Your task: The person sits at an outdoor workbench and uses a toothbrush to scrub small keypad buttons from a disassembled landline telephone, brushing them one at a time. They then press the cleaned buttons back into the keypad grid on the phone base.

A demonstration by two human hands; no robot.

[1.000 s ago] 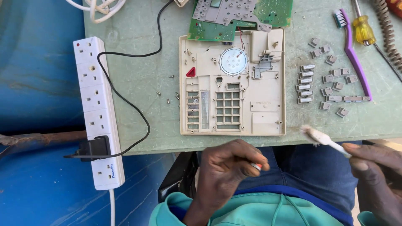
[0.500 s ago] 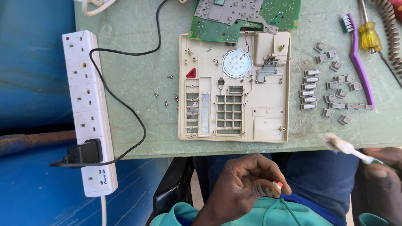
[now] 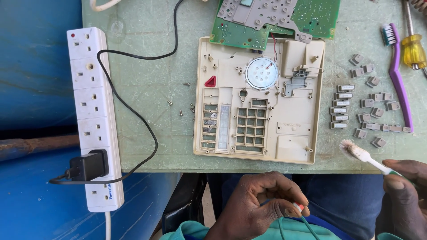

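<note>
1. Left hand (image 3: 258,202): below the near edge of the desk (image 3: 147,89), over the lap. Fingers curled, thumb and forefinger pinched shut on a small red-and-white tip (image 3: 298,207) with a thin green wire (image 3: 307,224) trailing down from it.
2. Right hand (image 3: 407,200): lower right corner, closed round the handle of a white toothbrush (image 3: 362,154). Worn bristle head sticks out up-left, just over the near desk edge.
3. Toothbrush long axis: diagonal, handle low-right in the grip, head high-left. The head points at the lower right corner of the beige phone shell (image 3: 258,102) and sits near it, not touching.
4. Phone shell lies open, inside up, in the middle of the desk, straight ahead of both hands. The right hand's brush is nearer to it than the left hand's pinch.
5. Round speaker (image 3: 261,73) sits in the shell; green circuit board (image 3: 284,20) with grey keypad sheet overlaps the shell's far edge.
6. Right of shell: scattered grey key caps (image 3: 360,106), a purple toothbrush (image 3: 396,75), a yellow-handled screwdriver (image 3: 412,46).
7. Left of shell: loose screws (image 3: 184,104), white power strip (image 3: 94,115) with a black plug (image 3: 89,164) and black cable (image 3: 133,115).
</note>
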